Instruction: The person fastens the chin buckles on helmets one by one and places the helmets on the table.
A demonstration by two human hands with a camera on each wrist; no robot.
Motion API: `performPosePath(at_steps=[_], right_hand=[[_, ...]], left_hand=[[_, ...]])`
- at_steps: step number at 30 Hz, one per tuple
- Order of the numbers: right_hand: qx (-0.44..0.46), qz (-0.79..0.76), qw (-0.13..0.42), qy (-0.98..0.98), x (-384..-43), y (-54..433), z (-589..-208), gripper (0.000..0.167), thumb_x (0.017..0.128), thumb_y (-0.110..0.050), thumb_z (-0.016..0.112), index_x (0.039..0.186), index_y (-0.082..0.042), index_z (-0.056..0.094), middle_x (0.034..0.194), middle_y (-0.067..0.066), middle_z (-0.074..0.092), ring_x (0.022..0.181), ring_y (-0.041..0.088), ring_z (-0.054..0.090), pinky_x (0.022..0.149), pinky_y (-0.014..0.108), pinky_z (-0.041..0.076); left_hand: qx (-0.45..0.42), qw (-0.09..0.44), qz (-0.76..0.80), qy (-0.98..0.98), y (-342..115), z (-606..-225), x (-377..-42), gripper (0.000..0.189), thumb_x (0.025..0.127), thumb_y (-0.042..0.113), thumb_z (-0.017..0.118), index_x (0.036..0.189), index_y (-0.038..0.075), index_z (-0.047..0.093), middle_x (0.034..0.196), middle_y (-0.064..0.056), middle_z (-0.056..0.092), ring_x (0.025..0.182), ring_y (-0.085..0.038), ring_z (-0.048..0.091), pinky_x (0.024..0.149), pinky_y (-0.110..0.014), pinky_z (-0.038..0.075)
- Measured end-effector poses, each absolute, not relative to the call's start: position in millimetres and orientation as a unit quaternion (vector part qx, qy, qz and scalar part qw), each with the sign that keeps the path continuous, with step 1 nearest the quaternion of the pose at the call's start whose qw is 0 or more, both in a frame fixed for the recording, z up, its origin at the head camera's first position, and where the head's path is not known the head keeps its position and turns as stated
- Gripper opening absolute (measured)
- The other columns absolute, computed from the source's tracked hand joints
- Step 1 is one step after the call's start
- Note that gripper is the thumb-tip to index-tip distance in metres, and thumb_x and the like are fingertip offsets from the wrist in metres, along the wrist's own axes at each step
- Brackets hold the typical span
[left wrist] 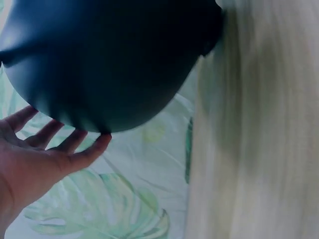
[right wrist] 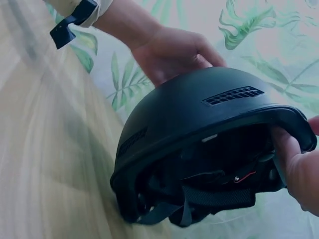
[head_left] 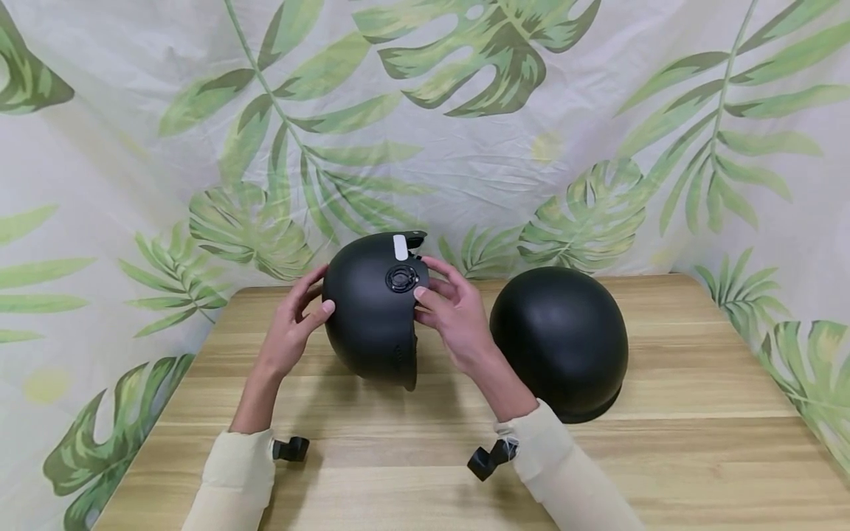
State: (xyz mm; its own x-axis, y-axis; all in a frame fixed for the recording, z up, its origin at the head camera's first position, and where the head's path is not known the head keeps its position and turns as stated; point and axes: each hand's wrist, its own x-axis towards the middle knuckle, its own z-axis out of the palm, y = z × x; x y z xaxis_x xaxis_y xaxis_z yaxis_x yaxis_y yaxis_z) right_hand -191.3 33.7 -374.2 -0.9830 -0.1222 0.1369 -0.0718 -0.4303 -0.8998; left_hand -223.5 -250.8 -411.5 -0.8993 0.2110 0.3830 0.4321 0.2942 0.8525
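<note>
A matte black helmet is held tilted on its side above the wooden table, between both hands. My left hand grips the rounded crown, thumb on the near side and fingers spread round the far side. At the rim, my right hand pinches the shell, its thumb beside a round black disc. A white sticker sits above that disc. The right wrist view shows a mesh vent, the dark hollow inside and a padded strap.
A second black helmet rests dome up on the wooden table, right of the right hand. Leaf-printed cloth hangs behind the table. Small black mounts are worn at both wrists.
</note>
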Motion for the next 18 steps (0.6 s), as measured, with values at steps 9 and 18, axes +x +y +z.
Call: performPosePath(at_steps=[9,18], right_hand=[[-0.086,-0.866,0.039,0.492,-191.1,41.3,-388.0,0.05,0.106,0.002,0.056,0.154,-0.011,0.051,0.127,0.009,0.067,0.099,0.015,0.075,0.083,0.028,0.063],[-0.105,-0.802,0.04,0.587,-192.8,57.7,-387.8,0.053,0.108,-0.004,0.059,0.159,-0.011,0.047,0.14,0.021,0.066,0.106,0.014,0.074,0.092,0.035,0.064]], left_hand=[[-0.192,0.146,-0.535,-0.809,-247.6,-400.0,-218.4,0.062,0.102,0.011,0.065,0.162,0.02,0.051,0.163,-0.009,0.049,0.15,-0.021,0.046,0.103,-0.013,0.048],[-0.213,0.104,-0.556,-0.797,-258.8,-410.2,-223.7,0.065,0.104,0.009,0.061,0.166,0.017,0.043,0.168,-0.012,0.041,0.153,-0.032,0.043,0.105,-0.014,0.047]])
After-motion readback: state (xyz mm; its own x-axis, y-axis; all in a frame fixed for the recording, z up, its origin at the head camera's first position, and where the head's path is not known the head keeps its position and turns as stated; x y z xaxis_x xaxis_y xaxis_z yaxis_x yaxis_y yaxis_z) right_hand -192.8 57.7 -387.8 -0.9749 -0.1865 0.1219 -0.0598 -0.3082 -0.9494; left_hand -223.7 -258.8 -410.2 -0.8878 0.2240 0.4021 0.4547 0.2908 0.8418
